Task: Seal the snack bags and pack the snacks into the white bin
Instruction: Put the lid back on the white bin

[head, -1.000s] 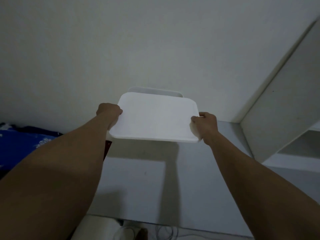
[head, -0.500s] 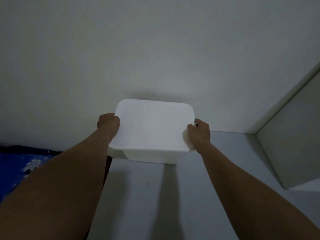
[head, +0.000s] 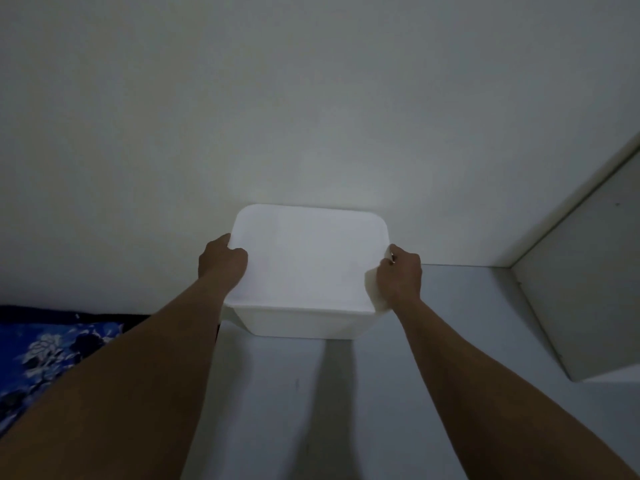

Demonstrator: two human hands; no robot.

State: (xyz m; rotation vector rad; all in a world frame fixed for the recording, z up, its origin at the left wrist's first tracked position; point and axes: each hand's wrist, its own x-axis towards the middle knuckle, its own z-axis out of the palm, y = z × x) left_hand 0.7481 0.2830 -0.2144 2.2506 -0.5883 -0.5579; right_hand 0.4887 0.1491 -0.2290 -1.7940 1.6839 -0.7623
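Both of your hands are on the lid (head: 308, 258) of the white bin (head: 304, 323). Your left hand (head: 221, 263) curls over its left edge with the thumb on top, and your right hand (head: 400, 280) grips the right edge, fingers curled round it. Between your hands the bin stands on the desk (head: 450, 375), its far side close to the wall (head: 311, 116) beyond your knuckles. What it holds is hidden. You look to be seating the lid. If you press one side harder, the opposite edge may sit proud and pop off. A forward shove could jam the bin against the wall or trap your fingertips under the rim.
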